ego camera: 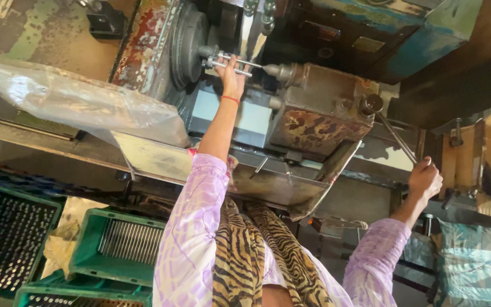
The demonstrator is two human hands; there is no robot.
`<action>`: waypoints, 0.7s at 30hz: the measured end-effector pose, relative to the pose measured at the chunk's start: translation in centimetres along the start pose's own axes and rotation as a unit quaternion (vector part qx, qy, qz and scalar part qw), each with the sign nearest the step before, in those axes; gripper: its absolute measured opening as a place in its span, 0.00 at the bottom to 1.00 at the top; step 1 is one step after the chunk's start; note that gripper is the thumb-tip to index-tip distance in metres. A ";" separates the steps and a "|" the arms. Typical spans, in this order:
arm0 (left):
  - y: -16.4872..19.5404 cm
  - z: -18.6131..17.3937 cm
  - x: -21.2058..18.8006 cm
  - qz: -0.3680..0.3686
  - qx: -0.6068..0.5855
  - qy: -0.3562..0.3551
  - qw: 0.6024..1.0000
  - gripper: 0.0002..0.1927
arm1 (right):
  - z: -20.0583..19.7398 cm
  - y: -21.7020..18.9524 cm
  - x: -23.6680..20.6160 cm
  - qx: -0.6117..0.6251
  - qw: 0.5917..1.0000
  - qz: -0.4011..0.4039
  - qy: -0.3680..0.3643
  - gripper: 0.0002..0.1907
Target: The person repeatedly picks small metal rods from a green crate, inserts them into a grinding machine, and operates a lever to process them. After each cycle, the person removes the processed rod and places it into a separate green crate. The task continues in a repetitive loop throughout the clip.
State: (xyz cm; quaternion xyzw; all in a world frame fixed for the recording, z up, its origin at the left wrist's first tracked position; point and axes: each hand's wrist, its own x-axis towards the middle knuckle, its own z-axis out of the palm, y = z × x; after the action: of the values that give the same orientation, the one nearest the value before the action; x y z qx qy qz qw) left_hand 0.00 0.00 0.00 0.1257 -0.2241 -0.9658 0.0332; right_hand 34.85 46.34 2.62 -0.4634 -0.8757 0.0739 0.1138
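**Two hands at an old lathe, one on the rod, one on the lever**

The person's left hand is closed around a thin metal rod that lies level between the round dark chuck on one side and a pointed centre on the other. An orange band circles that wrist. The right hand is a tight fist clamped on the end of a long slim lever, which slopes up to a round knob on the rusty, paint-flaked tailstock block.

Both arms wear lilac patterned sleeves, and a tiger-striped scarf hangs between them (the camera looks down over the chest). A slanted metal tray runs beneath the machine. A crumpled clear plastic sheet drapes over the bench beside the left arm. Lower down stand green crates filled with rows of similar thin rods, some seen end-on. A teal printed sack sits near the right elbow.
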 end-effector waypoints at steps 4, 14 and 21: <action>0.0 0.5 -0.3 0.000 0.044 0.073 0.996 0.28 | -1.3 0.3 0.0 0.126 0.975 -0.133 0.127 0.29; 4.4 4.2 -5.3 0.104 0.000 -0.147 0.984 0.17 | 7.8 5.7 -25.5 0.617 0.606 0.502 -0.031 0.21; 12.7 -6.9 -20.0 -0.002 0.310 -0.241 0.920 0.12 | 10.4 5.7 -32.4 0.650 0.529 0.536 -0.103 0.14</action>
State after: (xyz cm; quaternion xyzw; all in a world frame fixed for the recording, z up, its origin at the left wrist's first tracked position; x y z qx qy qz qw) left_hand 21.24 -11.89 4.16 -0.1066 -0.5136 -0.8490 -0.0640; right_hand 54.26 22.46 -13.01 -0.6328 -0.1781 0.7171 0.2316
